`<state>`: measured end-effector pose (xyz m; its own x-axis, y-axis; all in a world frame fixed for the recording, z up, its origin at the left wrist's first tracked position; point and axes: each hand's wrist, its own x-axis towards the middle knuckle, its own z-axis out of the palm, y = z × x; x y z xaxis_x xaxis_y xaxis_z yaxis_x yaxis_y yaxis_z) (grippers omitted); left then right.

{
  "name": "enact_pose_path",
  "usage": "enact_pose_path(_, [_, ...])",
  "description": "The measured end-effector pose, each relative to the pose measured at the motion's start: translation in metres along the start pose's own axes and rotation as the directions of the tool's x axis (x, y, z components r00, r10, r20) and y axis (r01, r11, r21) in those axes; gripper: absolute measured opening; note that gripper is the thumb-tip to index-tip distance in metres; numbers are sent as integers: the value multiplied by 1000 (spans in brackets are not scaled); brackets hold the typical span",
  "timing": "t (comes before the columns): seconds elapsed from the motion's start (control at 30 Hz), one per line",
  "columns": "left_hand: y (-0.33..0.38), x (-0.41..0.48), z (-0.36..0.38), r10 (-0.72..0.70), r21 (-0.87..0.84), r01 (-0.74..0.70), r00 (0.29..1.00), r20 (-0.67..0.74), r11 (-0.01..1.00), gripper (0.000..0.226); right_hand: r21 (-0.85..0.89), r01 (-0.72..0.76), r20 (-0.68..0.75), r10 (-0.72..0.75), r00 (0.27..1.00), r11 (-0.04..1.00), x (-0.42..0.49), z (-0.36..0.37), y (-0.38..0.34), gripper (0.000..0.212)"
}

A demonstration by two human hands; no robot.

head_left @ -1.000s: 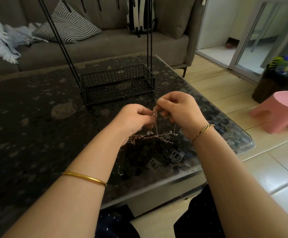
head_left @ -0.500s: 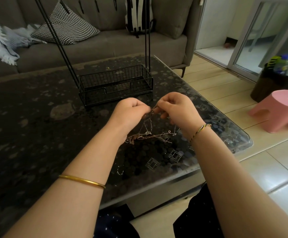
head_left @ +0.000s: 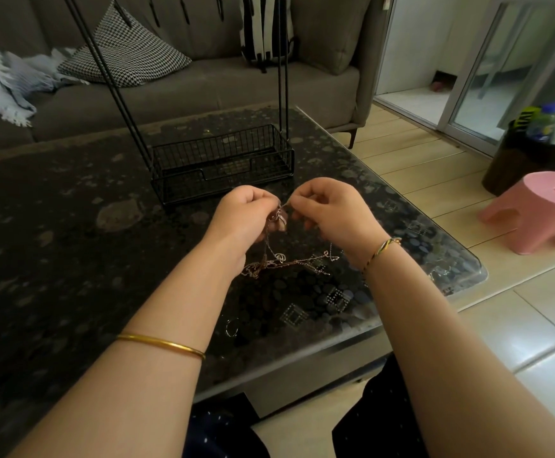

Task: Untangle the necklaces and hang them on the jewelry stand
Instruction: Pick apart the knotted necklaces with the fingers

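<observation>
Step in hand: untangling. Nothing can be seen hanging on the jewelry stand (head_left: 223,150), so the task looks to be at an early stage.

Necklaces (head_left: 282,262): a knotted clump of thin chains just in front of the stand's wire basket. The upper strands are lifted between the hands and the rest trails on the dark surface (head_left: 71,242).

Left hand (head_left: 246,213): fingers curled, fingertips pinching the chains at the top of the clump.

Right hand (head_left: 329,209): just beside the left, curled, thumb and forefinger pinching a fine strand.

Next move probably calls for easing one strand out of the knot with small pulls, since a hard tug could tighten it. The stand's rods rise out of view.
</observation>
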<state>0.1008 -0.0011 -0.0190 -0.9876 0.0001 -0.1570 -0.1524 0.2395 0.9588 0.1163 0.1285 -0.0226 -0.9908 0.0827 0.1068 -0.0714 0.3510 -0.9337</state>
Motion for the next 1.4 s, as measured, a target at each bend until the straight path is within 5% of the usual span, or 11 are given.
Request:
enact_pose_path(0.57, [3,-3,-2,-96,-106,105,992,81,989,14,107,-33,-10,34,999,994,-2,0,-7,12])
enact_pose_path(0.9, [4,0,-1,-97,-173,97,995,9,980,13,80,-115,16,114,993,990,0,0,-4,11])
enact_pose_path(1.27, [2,0,-2,-39,-95,33,997,-65,995,11,41,-70,68,67,995,997,0,2,-1,15])
enact_pose_path(1.4, [2,1,-2,-23,-98,15,997,-79,995,10,-124,49,-12,-51,999,991,1,3,1,10])
